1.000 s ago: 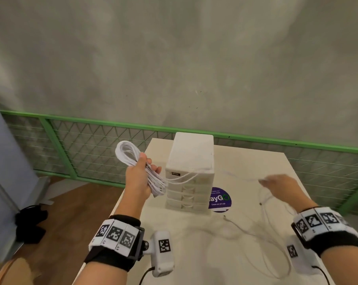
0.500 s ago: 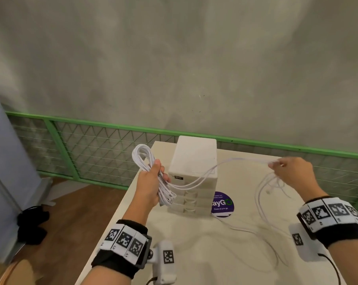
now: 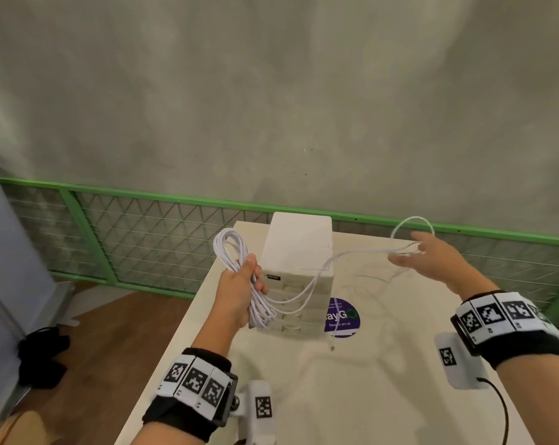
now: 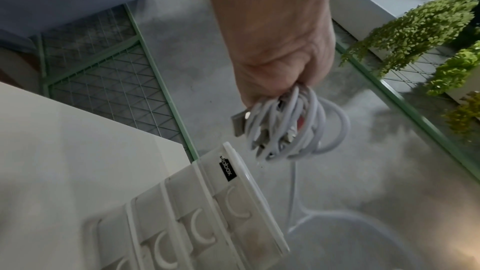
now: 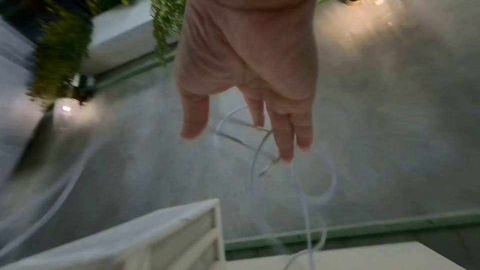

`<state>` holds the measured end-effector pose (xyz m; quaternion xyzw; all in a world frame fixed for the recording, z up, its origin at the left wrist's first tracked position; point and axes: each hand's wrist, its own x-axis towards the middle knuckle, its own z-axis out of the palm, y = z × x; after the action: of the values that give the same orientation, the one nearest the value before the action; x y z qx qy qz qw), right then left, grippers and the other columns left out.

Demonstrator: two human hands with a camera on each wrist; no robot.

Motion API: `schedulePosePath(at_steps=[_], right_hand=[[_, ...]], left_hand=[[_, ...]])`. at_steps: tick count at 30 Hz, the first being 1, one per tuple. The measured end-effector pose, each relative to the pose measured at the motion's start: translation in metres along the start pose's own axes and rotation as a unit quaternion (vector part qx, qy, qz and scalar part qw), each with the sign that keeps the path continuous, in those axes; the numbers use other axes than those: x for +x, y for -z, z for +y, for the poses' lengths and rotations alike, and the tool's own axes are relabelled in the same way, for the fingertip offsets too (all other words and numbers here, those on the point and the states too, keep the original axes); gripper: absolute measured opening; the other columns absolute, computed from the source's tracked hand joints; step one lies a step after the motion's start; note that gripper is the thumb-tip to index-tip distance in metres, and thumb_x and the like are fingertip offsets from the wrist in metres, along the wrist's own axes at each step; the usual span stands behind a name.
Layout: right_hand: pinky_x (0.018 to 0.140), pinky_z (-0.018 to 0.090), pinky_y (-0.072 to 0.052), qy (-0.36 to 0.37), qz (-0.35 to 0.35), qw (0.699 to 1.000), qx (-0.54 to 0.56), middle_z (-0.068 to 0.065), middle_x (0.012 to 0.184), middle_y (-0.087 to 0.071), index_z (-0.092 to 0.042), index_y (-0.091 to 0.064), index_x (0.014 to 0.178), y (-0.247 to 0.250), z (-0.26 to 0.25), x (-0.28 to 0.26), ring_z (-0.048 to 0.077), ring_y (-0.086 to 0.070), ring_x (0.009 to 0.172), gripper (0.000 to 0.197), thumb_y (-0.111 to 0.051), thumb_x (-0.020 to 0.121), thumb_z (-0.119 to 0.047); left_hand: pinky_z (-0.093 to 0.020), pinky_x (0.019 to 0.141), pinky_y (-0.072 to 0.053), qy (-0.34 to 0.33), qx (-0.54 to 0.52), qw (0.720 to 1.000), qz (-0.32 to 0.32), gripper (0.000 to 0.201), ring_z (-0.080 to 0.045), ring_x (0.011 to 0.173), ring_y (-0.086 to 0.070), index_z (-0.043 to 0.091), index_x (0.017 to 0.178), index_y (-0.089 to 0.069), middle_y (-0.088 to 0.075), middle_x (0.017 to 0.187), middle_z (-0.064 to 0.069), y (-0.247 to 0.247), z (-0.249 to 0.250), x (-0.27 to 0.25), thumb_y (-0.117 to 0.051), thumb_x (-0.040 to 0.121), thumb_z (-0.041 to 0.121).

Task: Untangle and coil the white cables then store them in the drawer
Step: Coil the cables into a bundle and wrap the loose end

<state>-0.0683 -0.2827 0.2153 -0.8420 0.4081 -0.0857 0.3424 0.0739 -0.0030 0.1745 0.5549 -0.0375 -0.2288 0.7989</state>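
Her left hand (image 3: 239, 292) grips the coiled cables (image 3: 236, 261); the right hand (image 3: 427, 263), fingers spread, should pinch that loose strand (image 3: 361, 252) before looping it on

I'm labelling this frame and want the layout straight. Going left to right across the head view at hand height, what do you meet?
Black item on the floor → coiled cable bundle in the left hand → white drawer unit → purple sticker → right hand, fingers straight, loose cable loop at them.
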Motion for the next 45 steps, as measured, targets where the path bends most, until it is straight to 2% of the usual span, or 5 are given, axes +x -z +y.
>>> schedulePosePath(at_steps=[10, 20, 26, 31, 45], right_hand=[[0.1, 0.032, -0.037, 0.097, 0.113, 0.989, -0.009, 0.004, 0.124, -0.064, -0.018, -0.061, 0.12, 0.002, 0.002, -0.019, 0.022, -0.054, 0.117, 0.037, -0.063, 0.083, -0.017], [0.066, 0.019, -0.048, 0.173, -0.42, 0.877, 0.159, 0.004, 0.077, -0.062, -0.018, -0.058, 0.107, -0.102, -0.054, -0.108, 0.009, -0.059, 0.062, 0.016, -0.046, 0.096, -0.017], [0.058, 0.017, -0.036, 0.24, -0.167, 0.956, 0.006, -0.012, 0.063, -0.054, -0.03, -0.068, 0.107, -0.093, -0.03, -0.082, 0.007, -0.044, 0.057, 0.023, -0.05, 0.093, -0.033], [0.08, 0.031, -0.044, 0.309, -0.121, 0.903, -0.273, 0.002, 0.119, -0.065, -0.041, -0.042, 0.134, -0.108, -0.016, -0.102, 0.025, -0.058, 0.108, 0.038, -0.036, 0.097, -0.038], [0.067, 0.026, -0.038, 0.364, -0.12, 0.889, -0.249, -0.003, 0.089, -0.072, -0.024, -0.068, 0.087, -0.097, -0.077, -0.141, 0.018, -0.063, 0.086, 0.016, -0.064, 0.078, -0.037]], left_hand=[[-0.021, 0.039, -0.041, 0.026, -0.007, 1.0, -0.016, 0.037, -0.008, 0.033, -0.037, 0.01, 0.062, -0.048, -0.041, 0.046, 0.001, -0.005, -0.004, -0.007, -0.047, 0.098, 0.022], [-0.031, 0.053, -0.06, 0.109, -0.218, 0.967, -0.077, 0.03, -0.018, 0.054, -0.071, 0.0, 0.08, -0.055, -0.073, 0.063, -0.007, -0.029, -0.005, -0.024, -0.039, 0.099, 0.016], [-0.029, 0.05, -0.059, 0.116, -0.313, 0.942, -0.032, 0.025, -0.012, 0.042, -0.064, 0.004, 0.078, -0.053, -0.065, 0.049, -0.002, -0.013, -0.007, -0.02, -0.042, 0.098, 0.015], [-0.016, 0.038, -0.046, 0.131, -0.326, 0.936, -0.027, 0.029, -0.007, 0.028, -0.04, 0.012, 0.071, -0.045, -0.046, 0.037, 0.006, -0.014, -0.006, -0.011, -0.04, 0.099, 0.02], [-0.028, 0.056, -0.036, -0.041, 0.254, 0.963, -0.08, 0.029, -0.014, 0.054, -0.04, 0.018, 0.077, -0.049, -0.042, 0.057, 0.003, -0.047, -0.039, -0.022, -0.05, 0.092, 0.043]])
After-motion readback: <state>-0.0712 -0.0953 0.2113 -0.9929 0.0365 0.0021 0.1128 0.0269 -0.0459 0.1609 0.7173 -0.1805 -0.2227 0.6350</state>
